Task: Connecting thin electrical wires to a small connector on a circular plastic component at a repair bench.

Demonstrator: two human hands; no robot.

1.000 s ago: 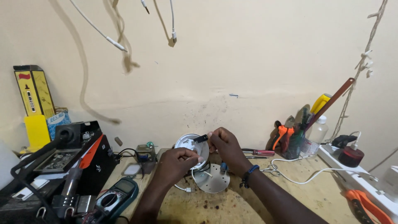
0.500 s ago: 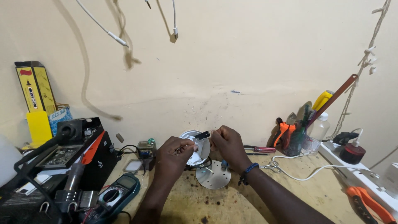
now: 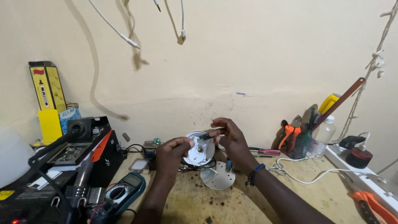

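White round lamp housing [image 3: 200,151], inner side toward me, sits up off the worktop [image 3: 199,203] between my hands. My left hand [image 3: 171,155] pinches its left rim. My right hand [image 3: 232,139] is at its upper right edge, fingertips closed on a small dark part [image 3: 205,135] held at the housing's top rim; can't tell if the part is joined to it or loose.

Progress, my read: housing is already opened up. The flat round metal plate [image 3: 217,175] with holes lies separate on the worktop just below and right of the housing. Thin wires [image 3: 195,168] run out from under the housing. So disassembly looks done, the small-part work is in hand, and nothing is closed back up yet; plate not refitted.

Around the housing: multimeter [image 3: 124,191] lower left of it, black station unit [image 3: 78,153] further left, red-handled screwdriver [image 3: 261,152] just right of it, tool holder [image 3: 300,139] with pliers and a bottle further right, white cable [image 3: 306,180] on the worktop right of the plate.
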